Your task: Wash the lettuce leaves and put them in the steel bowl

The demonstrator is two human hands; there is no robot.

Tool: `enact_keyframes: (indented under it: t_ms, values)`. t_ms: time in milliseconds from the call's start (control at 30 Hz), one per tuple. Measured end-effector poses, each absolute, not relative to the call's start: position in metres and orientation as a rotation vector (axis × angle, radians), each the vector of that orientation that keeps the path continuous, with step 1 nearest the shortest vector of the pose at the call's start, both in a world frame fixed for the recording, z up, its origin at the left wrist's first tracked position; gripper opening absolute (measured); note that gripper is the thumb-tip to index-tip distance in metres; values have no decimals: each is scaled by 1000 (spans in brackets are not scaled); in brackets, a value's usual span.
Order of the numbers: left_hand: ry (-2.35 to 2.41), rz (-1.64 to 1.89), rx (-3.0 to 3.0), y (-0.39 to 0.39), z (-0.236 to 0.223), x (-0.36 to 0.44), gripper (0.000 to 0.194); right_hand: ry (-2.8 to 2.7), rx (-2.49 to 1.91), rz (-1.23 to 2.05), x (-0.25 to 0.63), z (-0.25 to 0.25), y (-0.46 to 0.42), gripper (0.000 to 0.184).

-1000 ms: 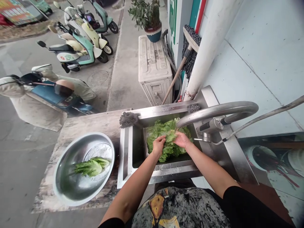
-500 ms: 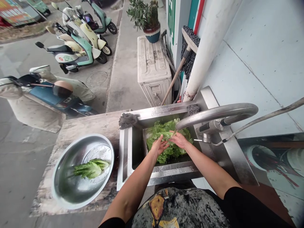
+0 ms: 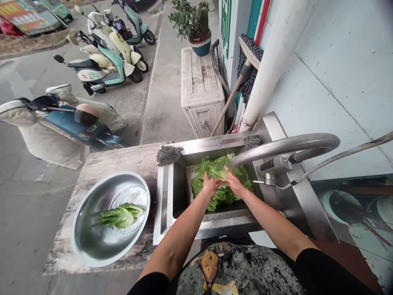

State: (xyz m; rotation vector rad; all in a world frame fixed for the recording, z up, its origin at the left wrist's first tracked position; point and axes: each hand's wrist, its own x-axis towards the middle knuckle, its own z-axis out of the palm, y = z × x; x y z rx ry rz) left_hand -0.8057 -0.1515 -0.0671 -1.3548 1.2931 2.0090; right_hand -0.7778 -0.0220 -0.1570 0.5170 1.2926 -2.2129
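Rinsing seems unfinished: one bunch (image 3: 123,216) is set in the bowl (image 3: 87,239), leaves (image 3: 222,201) are left in the sink (image 3: 168,194); any grasp by the fingers (image 3: 216,182) cannot be told.

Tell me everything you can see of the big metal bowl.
The bowl is wide and shallow-looking, with smooth, shiny silver-grey walls that look like steel, a paler rim and a flat bottom marked by a round ring. It stands open side up on a weathered, wood-look board, to the left of the sink. A bunch of leafy greens lies on its side inside. Neither the left hand nor the right hand touches it.
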Motion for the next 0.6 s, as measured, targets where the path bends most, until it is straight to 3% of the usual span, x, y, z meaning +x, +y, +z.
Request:
enact_keyframes:
  t_ms: [100,267,400,600]
  values:
    - [1320,2041,-1354,-148,-66,-805,114,1316,489,-2264,-778,-161,-26,113]
    - [1184,2115,-1372,-143,-63,-803,114,1605,601,-2250,-779,-165,-32,105]
    - [1354,2061,-1430,-140,-67,-799,105,1511,757,-2281,-775,-160,-40,98]
    - [1631,2024,-1275,-157,-72,-795,101,1310,921,-2236,-770,-151,-34,67]
